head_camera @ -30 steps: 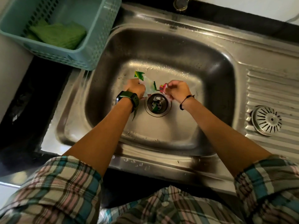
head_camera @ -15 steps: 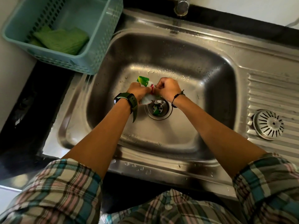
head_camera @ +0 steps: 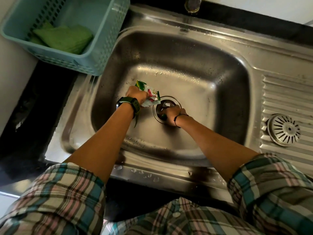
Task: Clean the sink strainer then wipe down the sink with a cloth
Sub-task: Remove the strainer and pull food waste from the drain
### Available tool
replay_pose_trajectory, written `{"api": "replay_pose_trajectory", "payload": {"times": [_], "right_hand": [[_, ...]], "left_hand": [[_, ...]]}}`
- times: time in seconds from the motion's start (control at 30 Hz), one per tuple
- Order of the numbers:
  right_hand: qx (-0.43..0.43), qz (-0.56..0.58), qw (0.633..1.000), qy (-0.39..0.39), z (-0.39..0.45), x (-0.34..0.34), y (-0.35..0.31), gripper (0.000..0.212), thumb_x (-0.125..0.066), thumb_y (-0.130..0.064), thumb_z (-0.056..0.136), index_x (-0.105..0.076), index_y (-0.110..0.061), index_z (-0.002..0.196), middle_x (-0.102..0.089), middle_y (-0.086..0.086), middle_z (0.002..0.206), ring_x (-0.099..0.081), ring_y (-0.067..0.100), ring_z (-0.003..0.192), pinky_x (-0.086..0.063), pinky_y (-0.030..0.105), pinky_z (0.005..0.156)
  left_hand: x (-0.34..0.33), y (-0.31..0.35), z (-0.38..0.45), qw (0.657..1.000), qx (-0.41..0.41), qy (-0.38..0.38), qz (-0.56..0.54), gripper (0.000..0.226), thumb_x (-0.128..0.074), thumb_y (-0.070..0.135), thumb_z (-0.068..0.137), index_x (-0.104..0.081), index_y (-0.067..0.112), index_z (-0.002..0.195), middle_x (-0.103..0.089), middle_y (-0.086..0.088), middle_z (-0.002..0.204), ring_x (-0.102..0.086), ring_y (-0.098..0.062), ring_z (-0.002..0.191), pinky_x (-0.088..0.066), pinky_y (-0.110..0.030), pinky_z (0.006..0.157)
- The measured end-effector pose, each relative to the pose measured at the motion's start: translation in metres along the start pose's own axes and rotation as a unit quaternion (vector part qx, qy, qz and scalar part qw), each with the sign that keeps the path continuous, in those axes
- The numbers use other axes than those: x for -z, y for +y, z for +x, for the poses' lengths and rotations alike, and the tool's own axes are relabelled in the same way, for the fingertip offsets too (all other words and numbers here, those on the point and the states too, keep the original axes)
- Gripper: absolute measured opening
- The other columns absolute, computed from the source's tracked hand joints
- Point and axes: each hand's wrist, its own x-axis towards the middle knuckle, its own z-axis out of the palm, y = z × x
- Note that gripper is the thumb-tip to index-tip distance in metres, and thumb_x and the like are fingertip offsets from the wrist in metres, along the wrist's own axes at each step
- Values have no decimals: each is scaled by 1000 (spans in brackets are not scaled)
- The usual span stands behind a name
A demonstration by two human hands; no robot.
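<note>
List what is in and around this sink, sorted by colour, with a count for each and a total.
Green: 1, the folded cloth
Teal: 1, the basket
Steel: 3, the sink, loose strainer, tap
Mixed colours: 1, crumpled wrappers gripped in the left hand
Total: 6

Right hand's [head_camera: 172, 114] fingertips hidden in the drain [head_camera: 166, 109] — grip unclear — tap [head_camera: 192, 4] cropped.

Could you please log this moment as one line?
left hand: grips wrappers | right hand: reaching into drain | strainer: on drainboard
</note>
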Motion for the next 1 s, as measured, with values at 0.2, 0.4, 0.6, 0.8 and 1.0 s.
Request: {"api": "replay_pose_trajectory", "payload": {"times": [0.2,0.4,0.6,0.8,1.0], "right_hand": [[-5,15,997,77,-2,4,-5,30,-51,-22,87,-61,-13,114,-55,17,125,-50,36,115,-43,39,93],[11,343,906,248,-19,31,-3,15,-56,0,82,-67,-8,88,-69,10,96,-63,25,93,-51,30,83],[108,475,836,252,-41,51,-22,24,-63,3,80,-58,-5,102,-62,11,85,-58,18,79,-52,26,71],[121,330,886,303,-37,56,-36,11,-60,1,81,-65,0,90,-68,17,95,-62,29,90,-52,36,81],[75,362,891,262,-26,61,-38,8,-64,-10,82,-60,-8,88,-55,3,82,-49,17,78,-42,20,64]], "left_hand": [[0,1,-2,1000,1,-5,2,28,-64,20,80,-59,6,105,-66,-15,105,-64,-30,93,-53,-42,83],[-3,-1,1,1000,-19,15,5,30,-67,17,78,-60,7,105,-64,-11,104,-61,-26,94,-52,-39,86],[-15,-1,-2,999,-31,8,5,12,-66,17,80,-60,9,86,-65,-11,92,-63,-27,89,-55,-41,83],[-16,4,-10,995,-12,-26,-98,21,-59,-1,80,-48,13,69,-55,-7,72,-59,-27,81,-54,-40,78],[-7,7,-18,971,2,-134,-199,3,-55,6,88,-55,3,88,-59,-15,93,-61,-29,87,-55,-43,77]]}}
